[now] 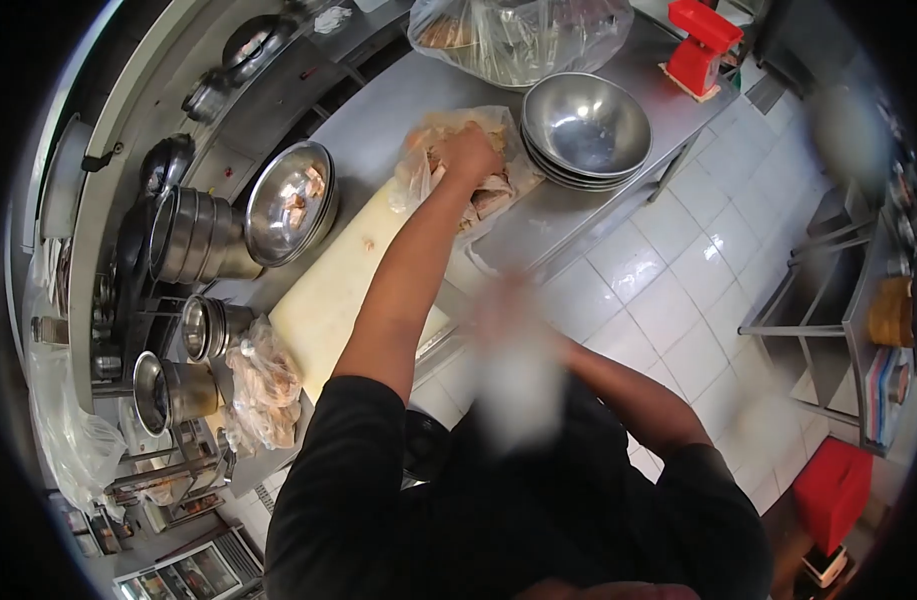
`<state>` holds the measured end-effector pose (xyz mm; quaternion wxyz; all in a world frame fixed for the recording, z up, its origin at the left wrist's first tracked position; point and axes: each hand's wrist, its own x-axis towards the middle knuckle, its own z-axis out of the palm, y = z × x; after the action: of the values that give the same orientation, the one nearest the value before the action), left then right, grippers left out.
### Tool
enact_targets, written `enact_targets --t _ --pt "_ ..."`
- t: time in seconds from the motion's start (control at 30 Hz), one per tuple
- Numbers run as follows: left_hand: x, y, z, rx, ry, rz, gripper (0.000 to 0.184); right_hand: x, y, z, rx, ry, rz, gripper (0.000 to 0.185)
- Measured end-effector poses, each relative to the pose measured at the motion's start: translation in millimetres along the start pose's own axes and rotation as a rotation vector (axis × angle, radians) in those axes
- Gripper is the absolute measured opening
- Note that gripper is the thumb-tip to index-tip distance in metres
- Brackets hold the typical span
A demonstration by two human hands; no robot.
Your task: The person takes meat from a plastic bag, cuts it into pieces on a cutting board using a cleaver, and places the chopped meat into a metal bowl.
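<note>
Nearest the body, right hand [506,305], badly blurred; can't tell whether open or closed. Off to the left, bagged meat [263,385], number of bags unclear. Next, one pale cutting board [328,275], one small scrap on top. Left of board, one stack of wide bowls [261,215], at least two, with scraps in the uppermost. At board's far end, one opened plastic bag [416,180] with several meat pieces [490,196], too jumbled to count. Left hand [471,155] down among them, fingertips hidden; can't tell whether gripping or loose. Probably soft, limp, slippery, fairly light singly; best held around the thick middle, not by loose film. Just beyond, one stack of steel bowls [588,125], roughly four by rims. Farthest, one large clear bag [518,45] and one red scale [700,50].
</note>
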<state>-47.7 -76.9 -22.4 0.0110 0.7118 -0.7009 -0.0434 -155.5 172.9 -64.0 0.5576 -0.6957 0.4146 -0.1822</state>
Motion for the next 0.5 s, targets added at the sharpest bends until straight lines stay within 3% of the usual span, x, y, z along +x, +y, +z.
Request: enact_targets --t 0.03,0.13,0.17,0.23,0.33,0.43,0.5 --pt "-1.8 1.0 1.1 0.012 0.014 0.013 0.075 -5.6 -13.4 -7.9 0.002 -0.043 0.091 0.025" --pt "-18.3 9.2 -20.8 -0.034 -0.036 0.007 0.076 12.4 34.7 11.6 0.072 0.073 -0.223 0.024" --pt "-23.6 9.5 -29.4 -0.061 -0.07 -0.006 0.073 14.3 42.9 13.9 0.067 0.075 -0.216 0.024" --pt "-0.7 -18.0 16.2 -0.239 0.051 0.05 0.071 15.1 43.0 13.4 0.059 0.083 -0.199 0.024" --pt "48.5 -65.9 77.6 -0.568 0.159 0.04 0.064 9.6 38.3 5.3 0.062 0.009 -0.146 0.022" --pt "21.3 -59.4 37.3 -1.101 0.125 0.007 0.054 -14.0 -22.1 -31.6 0.252 -0.147 0.146 0.02" --pt "-7.8 -51.7 -13.3 -1.505 -0.011 -0.042 0.046 0.5 23.1 -8.9 0.335 -0.124 -0.024 0.019"
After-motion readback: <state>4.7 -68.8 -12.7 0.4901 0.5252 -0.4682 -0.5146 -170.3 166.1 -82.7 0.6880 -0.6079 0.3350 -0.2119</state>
